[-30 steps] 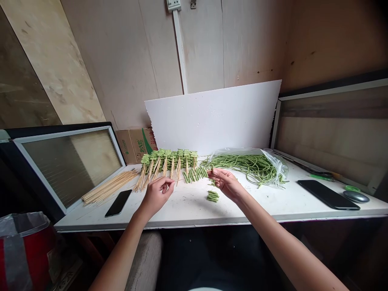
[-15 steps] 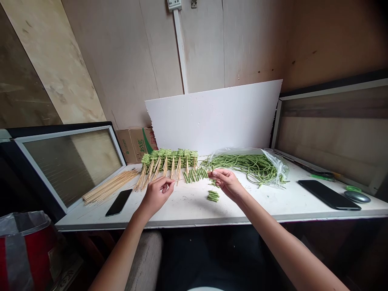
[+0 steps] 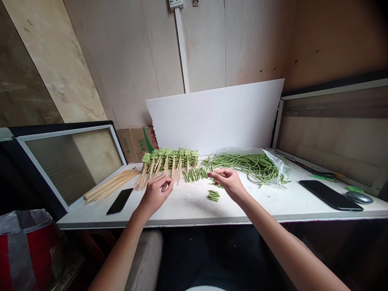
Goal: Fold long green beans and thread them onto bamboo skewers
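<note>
Level above the table, a bamboo skewer carries a row of short green bean pieces (image 3: pixel 195 174) side by side. My left hand (image 3: pixel 158 193) pinches the skewer's bare left end. At the other end, the fingertips of my right hand (image 3: pixel 228 182) are closed on the skewer's tip, just past the last bean piece. Below them lies a small pile of cut bean pieces (image 3: pixel 214 195), and more pieces are partly hidden behind my right fingers. Finished bean skewers (image 3: pixel 169 157) are stacked behind my left hand, their sticks pointing toward me.
Bare skewers (image 3: pixel 110 186) lie at the left beside a phone (image 3: pixel 119 201). Long whole beans (image 3: pixel 251 165) spill from a clear plastic bag (image 3: pixel 280 167). Right are a black phone (image 3: pixel 330 195) and a mouse (image 3: pixel 359 197). A white board (image 3: pixel 215 117) leans at the back.
Both hands stay nearly in place on the skewer. My right fingertips have shifted slightly against its right end. The view has moved a little.
</note>
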{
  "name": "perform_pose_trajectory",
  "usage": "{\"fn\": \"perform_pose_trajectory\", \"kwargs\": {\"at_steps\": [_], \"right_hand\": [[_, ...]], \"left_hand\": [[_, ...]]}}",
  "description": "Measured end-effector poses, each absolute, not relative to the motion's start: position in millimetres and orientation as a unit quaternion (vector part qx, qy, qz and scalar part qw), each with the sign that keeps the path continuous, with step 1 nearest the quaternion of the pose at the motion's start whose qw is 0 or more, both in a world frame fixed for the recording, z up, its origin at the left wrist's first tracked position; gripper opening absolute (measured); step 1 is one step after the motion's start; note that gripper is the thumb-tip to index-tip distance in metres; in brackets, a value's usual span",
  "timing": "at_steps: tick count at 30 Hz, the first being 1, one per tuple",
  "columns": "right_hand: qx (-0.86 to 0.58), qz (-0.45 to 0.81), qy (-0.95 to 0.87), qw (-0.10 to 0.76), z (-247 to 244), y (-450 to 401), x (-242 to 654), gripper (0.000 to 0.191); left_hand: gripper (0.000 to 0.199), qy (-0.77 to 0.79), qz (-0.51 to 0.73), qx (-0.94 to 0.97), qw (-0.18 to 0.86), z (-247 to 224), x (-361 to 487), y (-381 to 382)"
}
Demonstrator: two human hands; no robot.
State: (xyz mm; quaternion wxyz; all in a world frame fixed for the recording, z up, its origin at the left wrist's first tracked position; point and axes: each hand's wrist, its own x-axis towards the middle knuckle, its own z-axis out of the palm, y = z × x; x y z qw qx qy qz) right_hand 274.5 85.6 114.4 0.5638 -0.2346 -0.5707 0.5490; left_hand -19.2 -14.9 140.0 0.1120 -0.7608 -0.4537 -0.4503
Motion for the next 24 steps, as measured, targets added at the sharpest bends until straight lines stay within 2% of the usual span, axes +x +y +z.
{"fn": "perform_pose_trajectory", "kwargs": {"at_steps": [13,24], "right_hand": [[-0.242,0.568,-0.586,0.524,117.0,85.1,276.4,0.028],[-0.240,0.534,-0.604,0.541,130.6,77.5,279.5,0.029]], "left_hand": [[0.015,-0.443,-0.432,-0.776,0.124,142.0,-19.7,-16.9],[0.015,-0.457,-0.460,-0.755,0.097,139.8,-20.1,-13.8]]}}
